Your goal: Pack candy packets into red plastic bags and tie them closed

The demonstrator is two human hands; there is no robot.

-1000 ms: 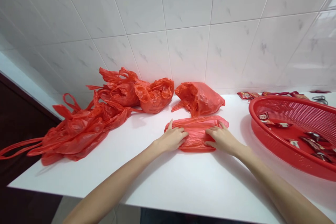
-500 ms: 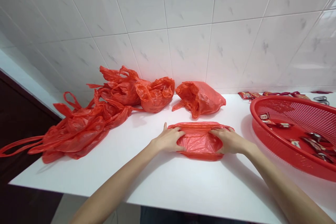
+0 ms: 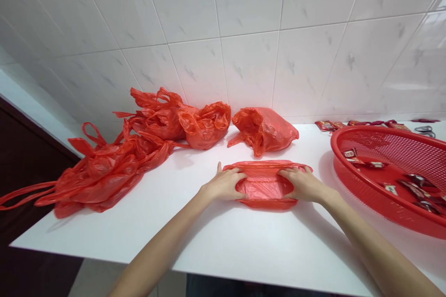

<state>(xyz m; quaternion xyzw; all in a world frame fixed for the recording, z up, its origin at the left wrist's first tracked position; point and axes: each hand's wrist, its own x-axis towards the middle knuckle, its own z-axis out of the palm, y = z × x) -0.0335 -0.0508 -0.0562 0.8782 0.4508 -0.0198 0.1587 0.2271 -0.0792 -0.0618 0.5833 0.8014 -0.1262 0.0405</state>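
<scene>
In front of me on the white table a red plastic bag (image 3: 265, 204) stands low, its mouth spread wide and its inside bare to view. My left hand (image 3: 226, 184) grips the bag's left side, thumb and fingers curled over the rim. On the opposite side my right hand (image 3: 303, 183) holds the rim in the same way. Part of the fingers is hidden by the plastic. Just behind it lies another red bag (image 3: 277, 130) on its side, its crumpled mouth facing left.
More filled red bags (image 3: 207, 130) run along the tiled wall, with a heap of red bags (image 3: 101, 176) at the left table edge. To the right stands a red perforated basket (image 3: 351, 185) holding several small wrapped packets (image 3: 414, 189). Other packets (image 3: 325, 125) lie behind it.
Both hands keep their hold on the bag's rim. The bag's front edge has risen slightly, and the view has shifted a little.
</scene>
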